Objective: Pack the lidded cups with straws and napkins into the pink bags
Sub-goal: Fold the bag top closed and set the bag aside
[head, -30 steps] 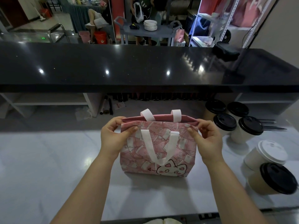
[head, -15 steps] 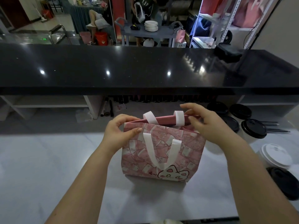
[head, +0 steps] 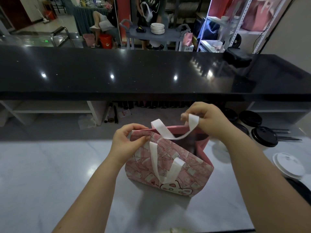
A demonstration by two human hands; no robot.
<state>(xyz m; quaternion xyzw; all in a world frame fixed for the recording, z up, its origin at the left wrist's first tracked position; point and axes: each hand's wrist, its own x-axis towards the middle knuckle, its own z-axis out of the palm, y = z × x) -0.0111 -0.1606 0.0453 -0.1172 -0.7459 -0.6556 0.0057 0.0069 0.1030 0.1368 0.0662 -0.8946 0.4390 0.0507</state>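
Observation:
A pink patterned bag (head: 178,167) with white handles stands on the white counter (head: 50,174) in front of me, its mouth partly open. My left hand (head: 127,140) pinches the bag's top left corner. My right hand (head: 207,121) holds the rear white handle (head: 191,121) lifted above the far rim. Several lidded cups stand to the right: black-lidded ones (head: 264,137) behind my right arm and a white-lidded one (head: 288,165) nearer the edge. Black straws (head: 286,135) lie beyond them.
A raised black bar top (head: 134,73) runs across behind the work surface, with a dark device (head: 237,56) on its right. Pens and small packets (head: 116,113) lie under its overhang. People, a cart with plates and shelving stand in the background.
My right hand left the bag's right rim, went to the far side and lifted the rear handle. The bag's mouth has opened wider and its right side has swung out.

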